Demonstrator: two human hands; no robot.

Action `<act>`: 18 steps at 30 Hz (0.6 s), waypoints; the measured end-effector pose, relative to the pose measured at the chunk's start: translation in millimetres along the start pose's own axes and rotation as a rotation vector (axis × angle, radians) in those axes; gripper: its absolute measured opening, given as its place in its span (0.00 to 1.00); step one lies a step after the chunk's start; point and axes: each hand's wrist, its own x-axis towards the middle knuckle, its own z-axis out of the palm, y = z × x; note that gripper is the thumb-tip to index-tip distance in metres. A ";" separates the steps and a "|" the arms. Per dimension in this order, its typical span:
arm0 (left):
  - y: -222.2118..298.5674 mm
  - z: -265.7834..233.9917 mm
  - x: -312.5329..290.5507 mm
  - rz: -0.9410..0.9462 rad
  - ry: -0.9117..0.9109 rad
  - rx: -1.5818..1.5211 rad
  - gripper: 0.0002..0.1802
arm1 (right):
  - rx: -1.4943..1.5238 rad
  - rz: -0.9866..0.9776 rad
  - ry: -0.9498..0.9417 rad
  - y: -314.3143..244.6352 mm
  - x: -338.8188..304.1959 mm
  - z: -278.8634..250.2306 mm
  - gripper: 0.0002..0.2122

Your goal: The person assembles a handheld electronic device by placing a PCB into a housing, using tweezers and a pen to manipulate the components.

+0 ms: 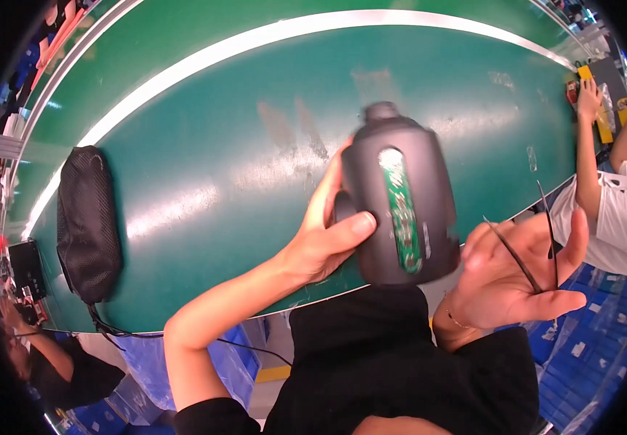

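Observation:
My left hand (331, 228) is wrapped round the side of a dark grey, bottle-shaped housing (429, 188) with a short round neck, its thumb across the near side. A long rounded slot in the housing's face shows a green strip (402, 217) that looks like a circuit board. The housing is held up over the bench and slightly blurred. To its right, my right hand (516, 272) has a pair of dark tweezers (514, 256) lying across the palm and fingers, their two tips spread apart and pointing away from me. The tweezers do not touch the housing.
A long black mesh pouch (90, 225) lies on the green bench top (204, 138) at the left, with a black cable (132, 333) near its lower end. Other people sit at the far left and right. Blue crates (589, 341) stand below the bench at the right.

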 end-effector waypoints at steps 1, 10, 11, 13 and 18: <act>0.7 1.3 -1.1 0.001 0.041 -0.056 0.41 | 0.119 -0.049 0.034 3.9 -3.2 4.9 0.32; -32.7 30.2 -24.9 0.475 0.397 -0.024 0.36 | 0.325 -0.228 -0.012 20.9 -2.9 34.3 0.18; -39.0 32.3 -30.7 0.480 0.383 -0.093 0.35 | 0.299 -0.278 -0.013 21.1 -2.1 34.6 0.17; -51.5 32.1 -40.7 0.518 0.338 -0.186 0.35 | 0.385 -0.215 -0.109 14.8 1.2 36.1 0.17; -51.1 18.1 -56.8 0.477 0.337 -0.029 0.47 | 0.349 -0.079 -0.182 0.7 -0.2 25.4 0.14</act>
